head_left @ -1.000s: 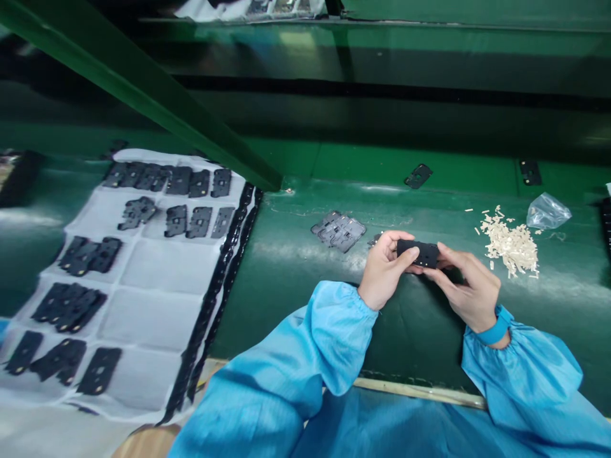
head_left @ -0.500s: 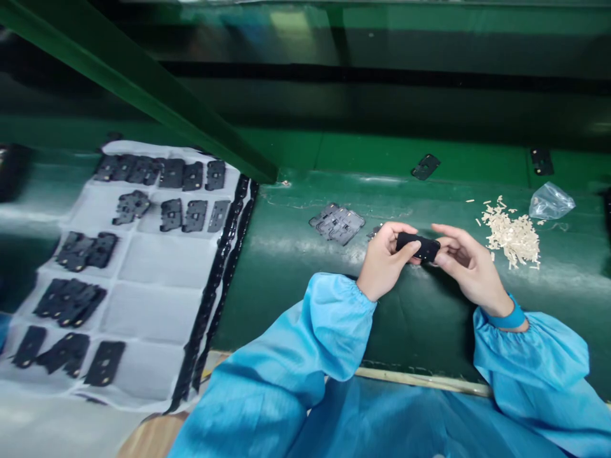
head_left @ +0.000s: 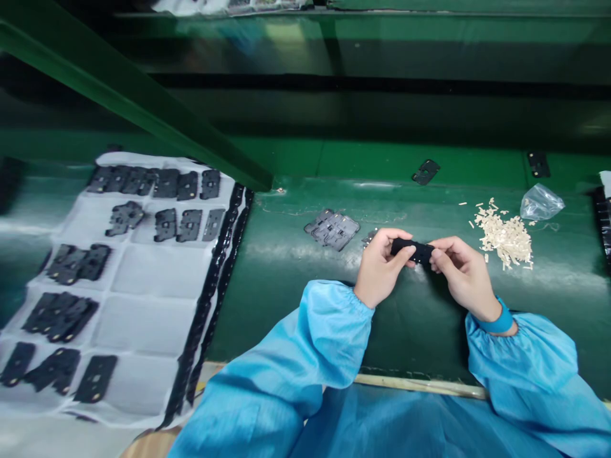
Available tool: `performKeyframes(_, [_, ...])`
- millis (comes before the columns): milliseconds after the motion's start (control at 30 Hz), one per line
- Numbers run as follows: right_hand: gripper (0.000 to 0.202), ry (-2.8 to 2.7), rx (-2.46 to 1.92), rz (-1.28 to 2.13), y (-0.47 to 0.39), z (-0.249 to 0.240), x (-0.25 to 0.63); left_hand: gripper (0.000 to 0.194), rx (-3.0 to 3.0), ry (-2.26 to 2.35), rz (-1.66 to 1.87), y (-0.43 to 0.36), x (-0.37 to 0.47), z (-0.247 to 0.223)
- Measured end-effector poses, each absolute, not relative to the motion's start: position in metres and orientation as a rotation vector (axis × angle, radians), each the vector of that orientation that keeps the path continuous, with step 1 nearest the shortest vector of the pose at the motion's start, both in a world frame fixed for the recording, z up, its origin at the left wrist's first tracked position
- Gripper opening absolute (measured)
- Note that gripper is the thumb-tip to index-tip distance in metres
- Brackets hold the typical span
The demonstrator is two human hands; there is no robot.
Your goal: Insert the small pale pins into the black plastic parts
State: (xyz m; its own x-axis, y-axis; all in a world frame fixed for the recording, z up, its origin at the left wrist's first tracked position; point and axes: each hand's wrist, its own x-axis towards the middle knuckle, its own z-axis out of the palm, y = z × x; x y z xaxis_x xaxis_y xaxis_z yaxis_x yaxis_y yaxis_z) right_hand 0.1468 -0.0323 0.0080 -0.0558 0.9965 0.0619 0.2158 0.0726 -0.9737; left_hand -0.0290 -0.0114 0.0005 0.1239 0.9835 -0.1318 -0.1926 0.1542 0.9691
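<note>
A small black plastic plate (head_left: 421,252) is held up above the green bench between both hands. My left hand (head_left: 380,264) is closed around its left end, with the thumb lying across the face. At the other end, the thumb and fingers of my right hand (head_left: 458,267) pinch the plate's edge. Several small metallic pieces (head_left: 370,237) lie partly hidden behind my left hand. Flat black plates (head_left: 333,229) are grouped on the bench left of my hands. Beyond my right hand is a heap of small cream-coloured strips (head_left: 506,237).
A white sectioned tray (head_left: 147,324) on the left carries several black plates. A green post (head_left: 191,127) slants above it. A clear plastic bag (head_left: 541,202) lies behind the strips. Two single plates, one at centre (head_left: 426,172) and one at right (head_left: 539,164), lie farther back.
My right hand has closed in on the plate's right end, its fingers now pinching where they were spread before. The whole view has shifted slightly; the left hand keeps its hold.
</note>
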Motion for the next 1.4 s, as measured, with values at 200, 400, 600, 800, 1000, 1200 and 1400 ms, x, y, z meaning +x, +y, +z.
performKeyframes(200, [0.016, -1.522, -1.266, 0.882, -0.036, 0.004, 0.147, 0.035, 0.974, 0.997, 1.065, -0.012, -0.029, 0.001])
performKeyframes(400, [0.023, -1.644, -1.284, 0.944, -0.034, 0.003, 0.152, 0.032, 0.938, 0.974, 0.999, -0.011, -0.027, -0.003])
performKeyframes(600, [0.031, -1.592, -1.35, 1.168, -0.027, 0.011, 0.155, 0.043, 1.109, 1.014, 0.849, -0.005, -0.038, 0.001])
performKeyframes(800, [0.042, -1.339, -1.419, 1.33, 0.02, 0.023, 0.141, 0.028, 1.181, 1.361, 1.265, 0.023, -0.072, 0.002])
performKeyframes(1000, [0.057, -1.337, -1.326, 1.281, 0.028, 0.002, 0.127, 0.02, 1.184, 1.358, 1.329, 0.03, -0.075, -0.002])
performKeyframes(1200, [0.02, -1.9, -1.417, 0.683, -0.007, -0.007, 0.133, 0.018, 1.252, 1.289, 1.263, 0.021, -0.068, 0.003])
performKeyframes(1400, [0.014, -2.111, -1.537, 0.358, -0.019, -0.007, 0.118, 0.017, 1.295, 1.281, 1.198, 0.02, -0.065, 0.002])
